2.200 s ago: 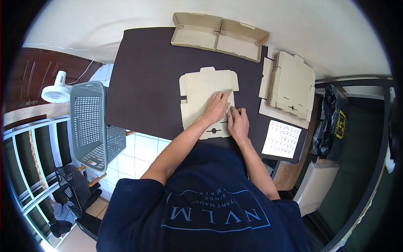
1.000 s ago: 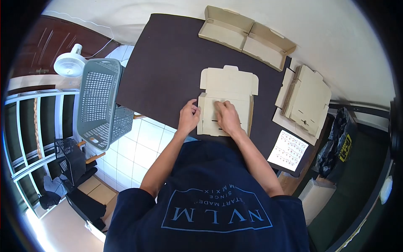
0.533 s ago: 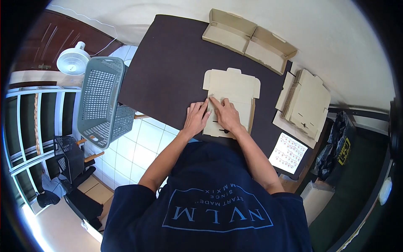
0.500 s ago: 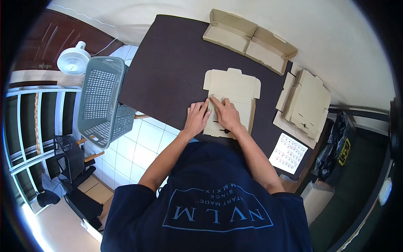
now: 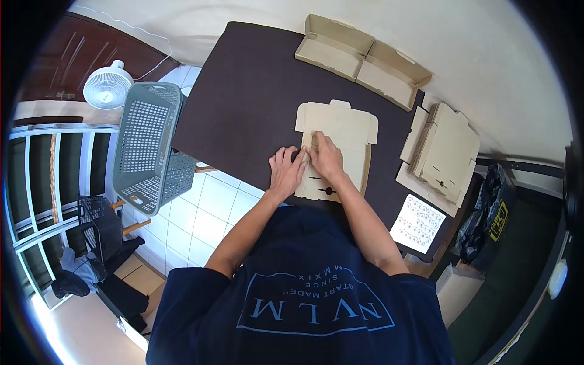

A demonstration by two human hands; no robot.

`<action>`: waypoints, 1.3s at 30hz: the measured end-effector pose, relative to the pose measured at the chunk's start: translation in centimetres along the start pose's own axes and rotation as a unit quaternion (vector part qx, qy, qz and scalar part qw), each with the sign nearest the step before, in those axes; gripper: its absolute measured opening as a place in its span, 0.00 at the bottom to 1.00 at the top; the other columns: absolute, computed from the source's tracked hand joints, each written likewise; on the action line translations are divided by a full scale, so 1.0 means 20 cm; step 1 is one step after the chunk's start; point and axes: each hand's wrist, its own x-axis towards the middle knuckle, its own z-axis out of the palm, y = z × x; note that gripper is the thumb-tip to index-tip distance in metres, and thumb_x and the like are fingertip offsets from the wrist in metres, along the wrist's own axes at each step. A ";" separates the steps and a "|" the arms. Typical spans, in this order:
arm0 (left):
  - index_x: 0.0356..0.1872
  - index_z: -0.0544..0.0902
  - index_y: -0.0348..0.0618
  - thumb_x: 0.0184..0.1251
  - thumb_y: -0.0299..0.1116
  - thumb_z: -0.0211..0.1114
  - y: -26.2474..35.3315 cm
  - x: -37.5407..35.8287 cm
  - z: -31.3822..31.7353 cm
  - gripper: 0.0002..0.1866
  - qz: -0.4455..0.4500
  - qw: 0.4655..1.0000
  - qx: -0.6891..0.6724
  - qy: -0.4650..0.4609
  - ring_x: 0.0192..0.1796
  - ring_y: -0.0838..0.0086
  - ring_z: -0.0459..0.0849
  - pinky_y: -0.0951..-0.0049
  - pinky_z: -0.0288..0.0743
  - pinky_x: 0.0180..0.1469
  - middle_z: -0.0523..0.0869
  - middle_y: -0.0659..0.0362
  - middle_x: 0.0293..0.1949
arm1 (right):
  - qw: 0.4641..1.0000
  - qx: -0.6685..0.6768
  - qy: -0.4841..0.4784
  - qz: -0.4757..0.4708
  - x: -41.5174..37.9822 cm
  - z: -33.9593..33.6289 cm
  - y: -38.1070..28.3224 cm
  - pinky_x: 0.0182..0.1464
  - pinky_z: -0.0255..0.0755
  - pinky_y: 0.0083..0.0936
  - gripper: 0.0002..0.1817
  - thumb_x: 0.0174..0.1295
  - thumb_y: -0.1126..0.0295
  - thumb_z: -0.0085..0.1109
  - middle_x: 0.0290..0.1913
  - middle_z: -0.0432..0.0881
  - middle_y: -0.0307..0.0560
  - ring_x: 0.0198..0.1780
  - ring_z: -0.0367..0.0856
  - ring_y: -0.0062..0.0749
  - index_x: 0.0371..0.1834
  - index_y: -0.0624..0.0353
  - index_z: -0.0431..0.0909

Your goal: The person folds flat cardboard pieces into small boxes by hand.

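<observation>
A partly folded cardboard box (image 5: 344, 125) lies on the dark table in front of me, its tabbed flap pointing away. My left hand (image 5: 286, 173) rests at the box's left edge, fingers spread, with the inner fingertips touching that edge. Across the near panel, my right hand (image 5: 327, 158) presses down with its fingers stretched toward the left fold and its thumb close to my left fingertips. Slots and a round dark hole show on the panel nearest my body. What lies under the right palm is hidden.
Two open cardboard trays (image 5: 365, 58) stand at the table's far edge. A stack of flat cardboard boxes (image 5: 447, 149) sits on the right, with a printed sticker sheet (image 5: 418, 223) nearer me. Left of the table are a grey plastic basket (image 5: 146, 149) and a white fan (image 5: 108, 86).
My right hand has shifted slightly up and left, its pointing index finger now lying beside the others. My left fingers have spread and drawn back a little. The box stays in place.
</observation>
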 end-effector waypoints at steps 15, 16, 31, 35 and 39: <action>0.68 0.80 0.51 0.73 0.40 0.63 0.04 -0.25 -0.13 0.23 0.000 0.998 0.038 -0.040 0.72 0.49 0.64 0.47 0.58 0.66 0.72 0.46 0.68 | 0.999 -0.022 -0.016 0.028 0.03 -0.01 -0.01 0.49 0.80 0.52 0.26 0.61 0.65 0.70 0.51 0.82 0.60 0.48 0.85 0.64 0.59 0.55 0.69; 0.65 0.81 0.49 0.72 0.40 0.64 0.04 -0.25 -0.14 0.22 0.010 0.999 0.016 -0.037 0.70 0.51 0.66 0.50 0.60 0.64 0.74 0.47 0.65 | 0.999 -0.021 -0.016 0.035 0.03 -0.01 -0.01 0.50 0.80 0.52 0.26 0.61 0.65 0.70 0.51 0.82 0.60 0.48 0.85 0.63 0.59 0.55 0.69; 0.66 0.70 0.39 0.67 0.28 0.65 -0.05 -0.09 -0.12 0.27 -0.155 0.985 -0.081 0.000 0.56 0.51 0.73 0.50 0.67 0.57 0.75 0.46 0.52 | 0.982 0.063 0.125 0.126 -0.15 -0.25 0.38 0.48 0.79 0.44 0.11 0.64 0.65 0.64 0.32 0.87 0.56 0.39 0.87 0.53 0.40 0.63 0.82; 0.66 0.71 0.41 0.67 0.25 0.64 -0.04 -0.08 -0.16 0.26 -0.123 0.991 -0.045 -0.005 0.53 0.52 0.73 0.52 0.68 0.56 0.73 0.46 0.50 | 0.930 0.194 0.142 0.278 -0.15 -0.29 0.50 0.34 0.83 0.34 0.11 0.67 0.69 0.64 0.32 0.86 0.51 0.31 0.88 0.37 0.45 0.66 0.77; 0.62 0.72 0.38 0.68 0.23 0.63 0.09 0.06 -0.19 0.22 -0.125 0.973 -0.191 0.037 0.42 0.59 0.80 0.60 0.76 0.48 0.78 0.48 0.43 | 0.865 0.334 0.140 0.348 -0.11 -0.40 0.42 0.29 0.87 0.28 0.21 0.69 0.73 0.63 0.32 0.83 0.49 0.28 0.87 0.32 0.61 0.64 0.66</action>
